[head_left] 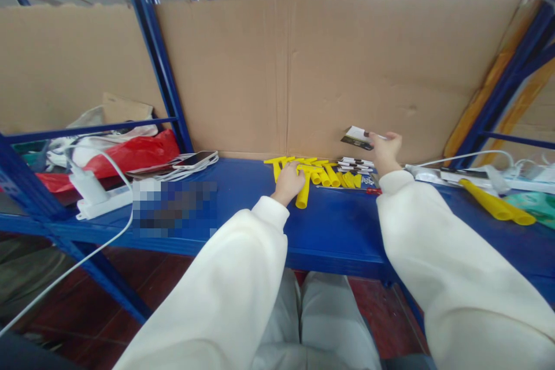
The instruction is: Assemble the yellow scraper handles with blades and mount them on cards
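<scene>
My left hand [289, 182] is closed at the end of a yellow T-shaped plastic piece [302, 192] with a hollow, flared stem. My fingertips are partly hidden behind my own hand. Several more yellow T-shaped pieces [321, 178] lie in a row on the blue shelf beside it. Raised above the shelf on the right, my right hand [387, 151] pinches a small folded printed card [357, 137], white on top and dark below. Under and left of that hand sit a stack of black-and-white printed cards [356, 165] and small yellow wedge-like parts [350, 180].
A screwdriver with a red handle [373, 191] lies near the cards. Cardboard [225, 75] walls off the back. At left are a phone [196, 159], a power strip [106, 201] with a trailing cable and a red bag [143, 155]. Yellow tubes [498, 205] lie at right.
</scene>
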The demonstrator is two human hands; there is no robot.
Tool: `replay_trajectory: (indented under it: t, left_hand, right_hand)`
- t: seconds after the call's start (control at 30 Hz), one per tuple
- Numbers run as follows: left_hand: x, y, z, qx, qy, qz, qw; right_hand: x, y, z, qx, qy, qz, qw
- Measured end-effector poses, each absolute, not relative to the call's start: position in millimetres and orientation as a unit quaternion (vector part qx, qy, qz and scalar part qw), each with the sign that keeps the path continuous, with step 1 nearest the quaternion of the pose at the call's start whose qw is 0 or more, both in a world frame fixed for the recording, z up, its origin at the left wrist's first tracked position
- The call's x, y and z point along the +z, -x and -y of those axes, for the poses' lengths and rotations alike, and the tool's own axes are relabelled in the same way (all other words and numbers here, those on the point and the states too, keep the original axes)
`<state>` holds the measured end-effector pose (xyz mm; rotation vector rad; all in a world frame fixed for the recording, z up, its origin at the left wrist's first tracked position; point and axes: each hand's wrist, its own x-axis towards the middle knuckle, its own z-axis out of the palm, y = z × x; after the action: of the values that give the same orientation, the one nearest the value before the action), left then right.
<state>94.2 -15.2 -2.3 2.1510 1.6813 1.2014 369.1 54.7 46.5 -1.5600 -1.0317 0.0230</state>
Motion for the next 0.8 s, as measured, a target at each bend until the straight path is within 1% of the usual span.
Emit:
replay_trajectory:
  t: [0.07, 0.1, 0.17, 0.27, 0.37, 0.47, 0.63, 0.8]
  left_hand:
    - [0, -92, 17, 0.394, -0.713, -0.574, 0.082]
    - [1, -91, 18, 0.386, -0.709, -0.583, 0.088]
    - [3, -89, 20, 0.371, -0.698, -0.604, 0.098]
    - [6, -86, 21, 0.358, -0.691, -0.615, 0.125]
    - [7, -83, 21, 0.345, -0.685, -0.618, 0.176]
    - [6, -83, 19, 0.324, -0.669, -0.624, 0.24]
    - [5, -84, 20, 0.36, -0.6, -0.613, 0.367]
    - [9, -85, 28, 0.305, -0.595, -0.584, 0.461]
  right_hand:
    - [46, -364, -50, 0.1, 0.606, 0.385, 0.689]
    - [44, -361, -46, 0.139, 0.575, 0.367, 0.718]
    - [38, -356, -35, 0.196, 0.533, 0.38, 0.73]
    - [28, -348, -17, 0.256, 0.501, 0.411, 0.717]
    - [23, -340, -5, 0.3, 0.473, 0.381, 0.736]
    - [22, -336, -1, 0.318, 0.44, 0.365, 0.756]
    - [19, -339, -5, 0.298, 0.444, 0.422, 0.732]
    - [19, -337, -3, 0.305, 0.435, 0.423, 0.734]
